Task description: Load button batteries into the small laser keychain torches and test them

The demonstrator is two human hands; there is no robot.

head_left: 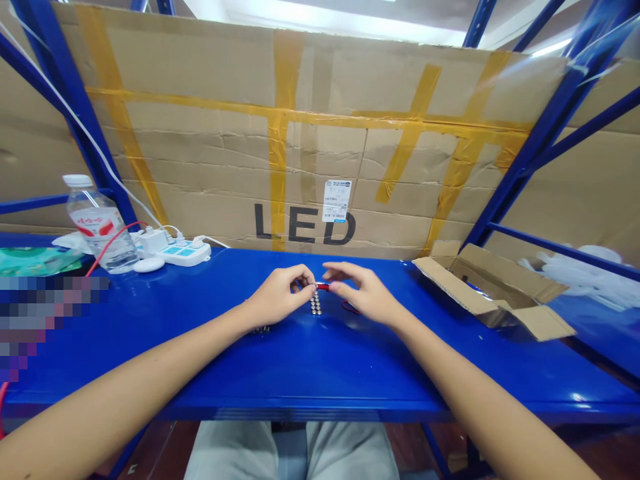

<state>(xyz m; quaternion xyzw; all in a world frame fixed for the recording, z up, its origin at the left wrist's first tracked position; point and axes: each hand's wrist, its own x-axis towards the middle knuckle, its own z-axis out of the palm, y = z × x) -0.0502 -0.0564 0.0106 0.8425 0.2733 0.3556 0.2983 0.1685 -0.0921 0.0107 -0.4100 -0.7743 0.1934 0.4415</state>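
Observation:
A small red piece with a silvery end (323, 287) is pinched between the thumb and fingertips of my left hand (285, 291). My right hand (364, 291) is just to its right, thumb tip at the red end and the other fingers stretched out, apart from the thumb. Below the red piece, small round metal parts (316, 308) stand in two short rows on the blue table. More small metal pieces (262, 329) lie under my left wrist, partly hidden. A loop of red and black wire (350, 307) rests beneath my right hand.
An open cardboard box (493, 287) sits at the right. At the left stand a water bottle (103, 227) and a white power strip (185, 252) with plugs and cables. A large cardboard sheet marked LED (215, 160) closes off the table's back, between blue posts (530, 160).

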